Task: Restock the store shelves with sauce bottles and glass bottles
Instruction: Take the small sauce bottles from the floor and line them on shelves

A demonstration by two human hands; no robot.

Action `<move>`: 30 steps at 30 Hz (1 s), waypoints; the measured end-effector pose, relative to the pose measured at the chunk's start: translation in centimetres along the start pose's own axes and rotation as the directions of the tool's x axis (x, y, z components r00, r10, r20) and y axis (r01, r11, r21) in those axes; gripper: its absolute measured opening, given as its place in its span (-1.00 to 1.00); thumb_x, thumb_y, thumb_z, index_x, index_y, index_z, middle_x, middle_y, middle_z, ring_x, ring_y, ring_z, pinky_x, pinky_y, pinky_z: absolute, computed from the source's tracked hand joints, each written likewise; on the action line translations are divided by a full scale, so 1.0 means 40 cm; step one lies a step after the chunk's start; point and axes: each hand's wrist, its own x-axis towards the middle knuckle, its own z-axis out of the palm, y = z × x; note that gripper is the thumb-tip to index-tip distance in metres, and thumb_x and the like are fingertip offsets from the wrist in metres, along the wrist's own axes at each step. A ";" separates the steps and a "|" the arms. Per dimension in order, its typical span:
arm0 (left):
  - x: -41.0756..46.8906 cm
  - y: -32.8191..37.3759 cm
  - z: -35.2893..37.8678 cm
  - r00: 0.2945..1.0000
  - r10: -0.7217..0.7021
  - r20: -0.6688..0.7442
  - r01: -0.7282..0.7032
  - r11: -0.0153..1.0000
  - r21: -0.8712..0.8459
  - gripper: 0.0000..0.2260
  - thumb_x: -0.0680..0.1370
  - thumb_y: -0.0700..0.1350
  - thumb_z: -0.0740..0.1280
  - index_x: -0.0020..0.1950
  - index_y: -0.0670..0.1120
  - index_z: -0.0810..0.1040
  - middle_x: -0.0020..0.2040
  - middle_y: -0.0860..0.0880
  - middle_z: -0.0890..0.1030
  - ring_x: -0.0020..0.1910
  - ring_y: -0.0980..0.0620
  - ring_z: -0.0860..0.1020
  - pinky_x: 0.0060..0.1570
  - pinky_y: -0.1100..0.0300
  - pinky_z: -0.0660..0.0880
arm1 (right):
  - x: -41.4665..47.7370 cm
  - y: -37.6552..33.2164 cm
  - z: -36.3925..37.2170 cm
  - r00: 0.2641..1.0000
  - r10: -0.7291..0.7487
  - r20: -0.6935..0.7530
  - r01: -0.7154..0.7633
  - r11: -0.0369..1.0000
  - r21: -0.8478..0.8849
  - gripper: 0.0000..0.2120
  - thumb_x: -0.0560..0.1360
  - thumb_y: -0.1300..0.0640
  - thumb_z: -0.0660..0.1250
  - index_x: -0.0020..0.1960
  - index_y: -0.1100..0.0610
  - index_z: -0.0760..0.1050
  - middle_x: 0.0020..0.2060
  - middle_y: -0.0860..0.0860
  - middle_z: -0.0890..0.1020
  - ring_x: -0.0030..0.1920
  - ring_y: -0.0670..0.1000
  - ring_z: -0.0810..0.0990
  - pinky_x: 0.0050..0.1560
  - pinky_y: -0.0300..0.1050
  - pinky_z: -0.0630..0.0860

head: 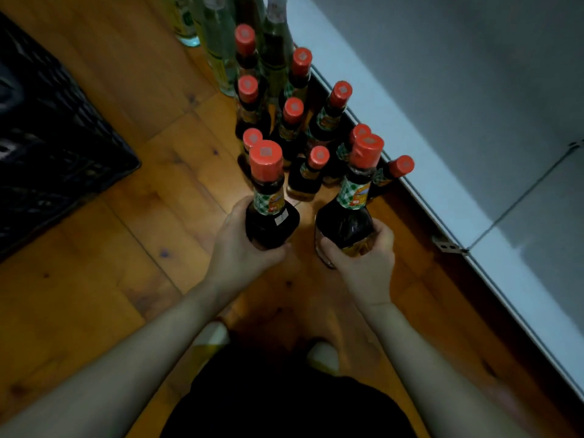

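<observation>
My left hand grips the body of a dark sauce bottle with a red cap and a green checked neck label. My right hand grips a second sauce bottle of the same kind, tilted a little to the right. Both bottles are held above the wooden floor. Just beyond them several more red-capped sauce bottles stand on the floor. Behind those stand clear glass bottles with pale labels. A white shelf runs along the right, its board bare.
A black plastic crate sits on the floor at the left. My legs and white shoes are at the bottom middle. A metal bracket joins two shelf sections at the right edge.
</observation>
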 end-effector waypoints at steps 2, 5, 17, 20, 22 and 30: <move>-0.044 0.086 -0.044 1.000 -0.018 0.001 0.018 1.000 -0.001 -0.28 0.29 -0.18 0.54 0.37 -0.04 0.29 0.01 0.29 0.37 0.02 0.31 0.38 -0.10 0.60 0.32 | -0.038 -0.077 -0.060 0.999 0.030 0.029 -0.031 0.999 0.024 -0.29 0.23 0.12 0.58 0.26 0.23 0.32 0.05 -0.02 0.43 0.06 -0.08 0.42 -0.10 -0.60 0.33; -0.117 0.221 -0.117 1.000 -0.020 0.014 0.020 1.000 -0.010 -0.27 0.30 -0.16 0.54 0.38 -0.03 0.28 0.11 0.17 0.40 0.13 0.22 0.37 0.03 0.46 0.35 | -0.099 -0.200 -0.162 0.997 0.058 0.044 -0.061 0.996 0.058 -0.33 0.24 0.12 0.57 0.23 0.16 0.30 0.03 -0.06 0.42 0.02 -0.12 0.43 -0.12 -0.62 0.33; -0.449 0.829 -0.416 0.999 0.052 0.003 -0.052 0.998 0.018 -0.21 0.27 -0.10 0.56 0.41 -0.01 0.24 0.26 0.00 0.44 0.21 0.08 0.41 0.15 0.24 0.35 | -0.306 -0.732 -0.641 1.000 0.009 0.017 -0.011 0.988 0.153 -0.43 0.25 0.10 0.55 0.13 -0.04 0.31 -0.04 -0.17 0.48 -0.07 -0.33 0.47 -0.14 -0.53 0.35; -0.509 0.962 -0.485 0.986 0.164 0.031 -0.166 0.985 0.047 -0.22 0.26 -0.10 0.56 0.40 -0.04 0.27 0.18 0.07 0.44 0.15 0.15 0.38 0.11 0.27 0.32 | -0.353 -0.848 -0.735 0.999 0.000 -0.051 0.011 0.977 0.213 -0.40 0.25 0.13 0.55 0.19 0.01 0.34 0.02 -0.12 0.49 0.04 -0.15 0.48 0.04 -0.32 0.40; -0.543 1.051 -0.529 0.973 0.223 0.053 -0.226 0.973 0.054 -0.22 0.25 -0.09 0.57 0.38 -0.04 0.28 0.08 0.15 0.43 0.11 0.15 0.39 0.06 0.32 0.32 | -0.387 -0.918 -0.791 0.993 -0.026 -0.111 0.052 0.970 0.239 -0.39 0.25 0.14 0.55 0.21 0.04 0.35 0.00 -0.15 0.51 0.06 -0.11 0.51 0.11 -0.21 0.43; -0.683 1.340 -0.682 0.825 0.521 0.217 -0.525 0.850 -0.043 -0.39 0.26 -0.14 0.56 0.10 0.17 0.25 -0.12 0.37 0.38 -0.18 0.52 0.37 -0.24 0.64 0.31 | -0.582 -1.134 -0.979 0.913 -0.075 -0.400 0.214 0.924 0.316 -0.43 0.27 0.18 0.54 0.17 0.03 0.34 0.02 -0.11 0.53 0.03 -0.22 0.52 -0.04 -0.41 0.48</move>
